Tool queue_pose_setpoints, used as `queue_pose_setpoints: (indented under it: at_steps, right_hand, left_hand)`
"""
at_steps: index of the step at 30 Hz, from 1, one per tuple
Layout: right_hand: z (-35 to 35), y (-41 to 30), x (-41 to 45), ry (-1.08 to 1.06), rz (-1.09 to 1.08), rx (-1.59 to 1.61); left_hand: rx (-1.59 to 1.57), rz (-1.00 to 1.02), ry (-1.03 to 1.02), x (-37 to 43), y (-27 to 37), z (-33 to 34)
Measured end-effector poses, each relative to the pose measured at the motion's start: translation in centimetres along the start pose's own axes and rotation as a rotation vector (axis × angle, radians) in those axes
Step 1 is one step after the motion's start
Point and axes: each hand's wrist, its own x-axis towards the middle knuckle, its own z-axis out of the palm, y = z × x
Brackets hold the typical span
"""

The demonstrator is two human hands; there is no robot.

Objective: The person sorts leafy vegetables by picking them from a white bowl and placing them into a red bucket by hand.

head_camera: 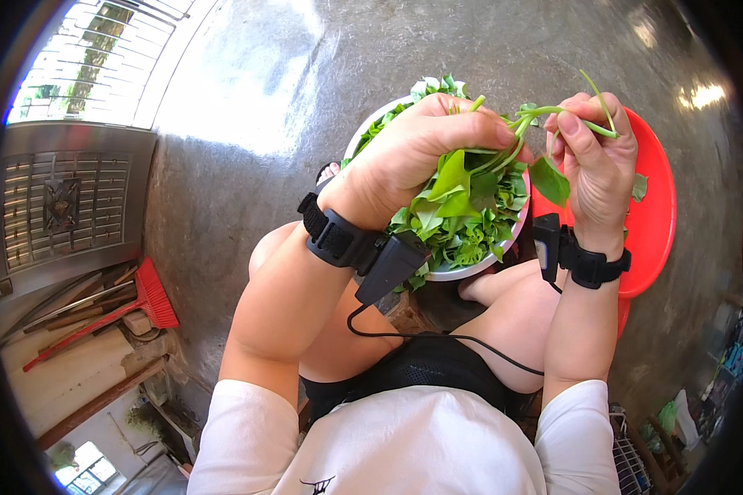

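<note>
My left hand (433,145) is closed on several green leafy stems (514,145), above a round white-rimmed basin (464,272) heaped with green leaves (464,238). To its right my right hand (594,139) pinches the end of a stem between thumb and fingers, and a thin green piece sticks up by the fingertips. One leaf (549,180) hangs between the hands. Behind and below my right hand lies a red plastic basin (653,216) with a few leaves visible in it. Its left part is hidden by my hand and wrist.
A red broom (155,297) leans by the wall at the left, near a metal door (68,198) with a grille. Grey concrete floor (235,204) surrounds the basins. A wire rack (631,458) and plastic bags (669,421) stand at the lower right.
</note>
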Motion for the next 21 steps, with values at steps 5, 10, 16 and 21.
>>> queue_pose_setpoints:
  at_steps: [5, 10, 16, 21]
  right_hand:
    - [0.0, 0.2, 0.0, -0.024, -0.042, -0.076]
    - [2.1, 1.5, -1.1, -0.047, -0.068, -0.289]
    - [1.7, 0.6, -0.8, 0.034, -0.063, -0.026]
    - [1.5, 0.7, -0.4, 0.056, -0.001, 0.009]
  left_hand:
    - [0.122, 0.071, 0.115, 0.4, -0.1, 0.2]
    - [-0.006, 0.256, 0.404, 1.5, -1.4, -1.2]
    - [-0.074, 0.113, 0.255, 1.8, -0.5, -2.7]
    - [-0.018, 0.067, -0.059, 1.6, -2.0, -1.2]
